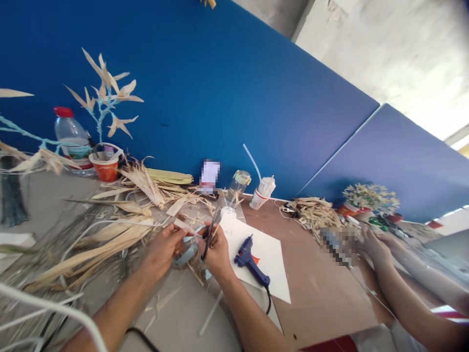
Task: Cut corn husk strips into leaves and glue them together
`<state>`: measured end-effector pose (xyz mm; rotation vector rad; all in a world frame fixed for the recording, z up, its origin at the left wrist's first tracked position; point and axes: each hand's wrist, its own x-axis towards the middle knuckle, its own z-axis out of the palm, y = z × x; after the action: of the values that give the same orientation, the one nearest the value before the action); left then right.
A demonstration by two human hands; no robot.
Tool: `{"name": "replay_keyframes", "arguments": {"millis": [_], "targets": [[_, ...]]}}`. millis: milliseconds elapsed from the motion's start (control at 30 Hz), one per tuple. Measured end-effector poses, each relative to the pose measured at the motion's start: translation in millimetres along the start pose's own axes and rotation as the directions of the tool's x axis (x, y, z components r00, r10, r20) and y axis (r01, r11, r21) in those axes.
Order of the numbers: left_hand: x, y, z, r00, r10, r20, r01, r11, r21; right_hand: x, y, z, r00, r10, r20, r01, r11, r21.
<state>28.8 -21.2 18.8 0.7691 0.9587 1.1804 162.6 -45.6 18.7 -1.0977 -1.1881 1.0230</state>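
My left hand pinches a pale strip of dried husk above the table, fingers closed on it. My right hand grips dark scissors, blades pointing up toward the strip. A light blue wrapped piece lies between the two hands. Both hands sit close together at the table's middle.
Dried husks pile at the left. A blue glue gun lies on white paper. A water bottle, red cup, husk-leaf branch and blue partition stand behind. Another person's hand works at the right.
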Motion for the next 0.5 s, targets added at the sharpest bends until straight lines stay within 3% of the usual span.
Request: {"name": "replay_keyframes", "arguments": {"millis": [133,300,500], "targets": [[-4.7,0.9,6.8,0.996,-0.068,0.062,0.073,0.994,-0.077,2.6,-3.6,-3.0,0.999,0.002,-0.036,0.000,0.999,0.032],[-5.9,4.3,1.3,0.990,-0.099,0.099,0.107,0.991,-0.076,11.1,-1.8,-12.4,0.996,0.023,-0.087,-0.014,0.995,0.097],[-2.3,1.2,-7.3,0.983,-0.095,0.156,0.057,0.972,0.229,18.7,3.7,-19.7,0.991,0.036,-0.127,-0.011,0.981,0.196]]}}
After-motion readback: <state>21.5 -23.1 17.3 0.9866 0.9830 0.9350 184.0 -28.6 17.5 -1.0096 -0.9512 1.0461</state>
